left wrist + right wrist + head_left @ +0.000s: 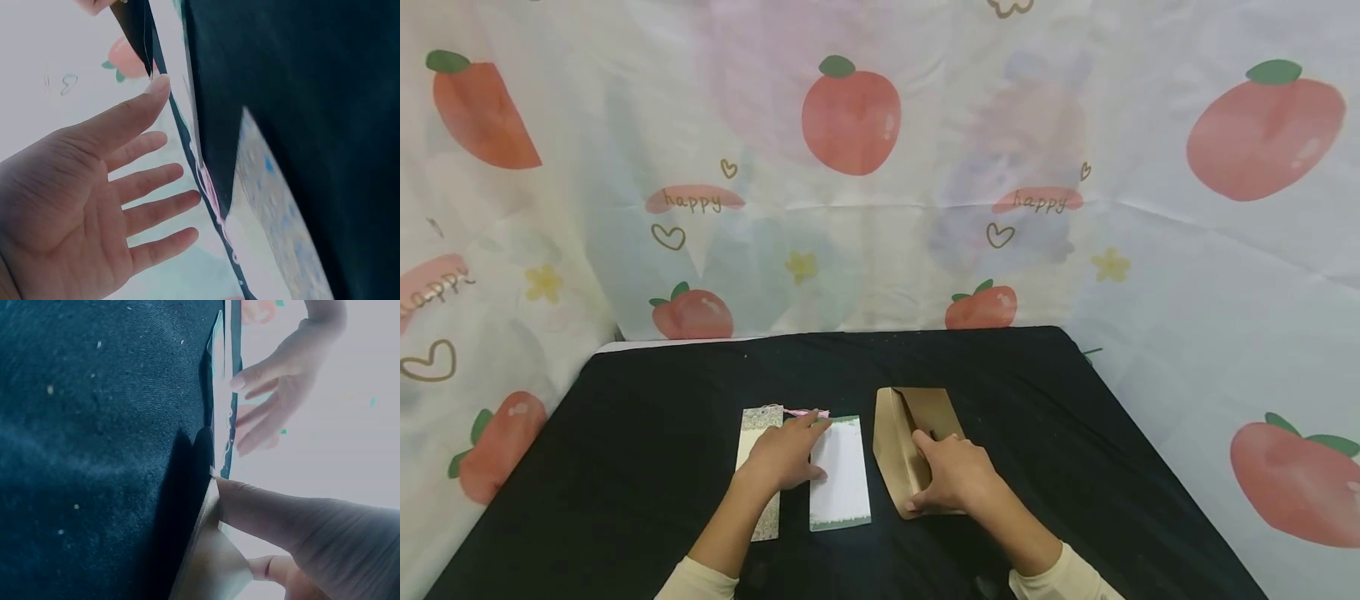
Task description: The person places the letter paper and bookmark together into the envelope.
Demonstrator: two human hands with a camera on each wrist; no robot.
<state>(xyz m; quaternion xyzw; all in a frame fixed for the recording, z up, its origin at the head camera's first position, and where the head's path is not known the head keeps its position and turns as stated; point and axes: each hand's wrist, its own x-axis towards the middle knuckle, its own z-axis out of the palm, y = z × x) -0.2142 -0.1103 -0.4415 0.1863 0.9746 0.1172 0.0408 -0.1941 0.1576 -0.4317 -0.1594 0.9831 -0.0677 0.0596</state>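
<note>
My left hand is held over the gap between a speckled bookmark-like card and a white notepad-like card with green ends. In the left wrist view its fingers are spread and nearly straight, with nothing in the palm. A pink tassel lies by the far ends of both cards. To the right, my right hand holds a brown kraft-paper envelope, thumb at its near edge and a finger by its raised fold. The right wrist view shows that thumb against the edge of the envelope.
A black cloth covers the table, whose far edge meets a pale curtain printed with fruit, hearts and words. The same curtain closes off the left and right sides.
</note>
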